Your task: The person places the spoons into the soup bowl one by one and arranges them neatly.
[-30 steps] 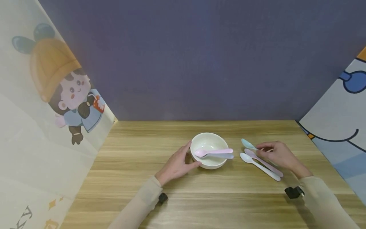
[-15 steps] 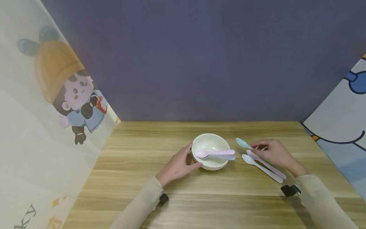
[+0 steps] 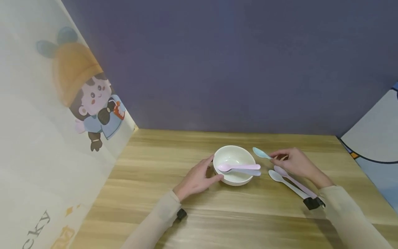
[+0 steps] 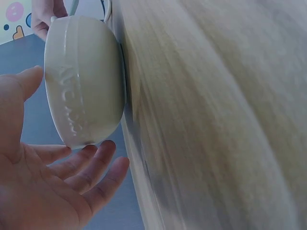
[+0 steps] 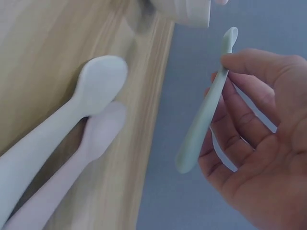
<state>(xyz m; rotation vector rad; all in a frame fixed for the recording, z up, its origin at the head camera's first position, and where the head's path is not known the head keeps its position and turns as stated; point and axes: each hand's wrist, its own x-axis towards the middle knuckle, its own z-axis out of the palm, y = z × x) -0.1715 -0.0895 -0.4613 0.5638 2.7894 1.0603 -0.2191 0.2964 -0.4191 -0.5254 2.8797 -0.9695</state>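
While two spoons (image 3: 240, 168) lie in the bowl (image 3: 234, 181) that our relaxed left hand (image 3: 196, 178) steadies, our right hand (image 3: 293, 163) pinches the blue spoon (image 3: 260, 153); two more (image 3: 287, 181) wait beneath it.

The handle of the pale blue plastic spoon (image 3: 260, 153) disappears under the fingers of the right hand (image 3: 293, 163). The near ends of the white plastic spoon (image 3: 286, 183) and the lilac plastic spoon (image 3: 295, 183) are covered by the black wrist camera (image 3: 313, 202). In the cream round bowl (image 3: 234, 178), a bluish spoon (image 3: 250, 172) lies mostly hidden under the pink plastic spoon (image 3: 239, 167). The wooden table (image 4: 216, 120) is blurred in the left wrist view.
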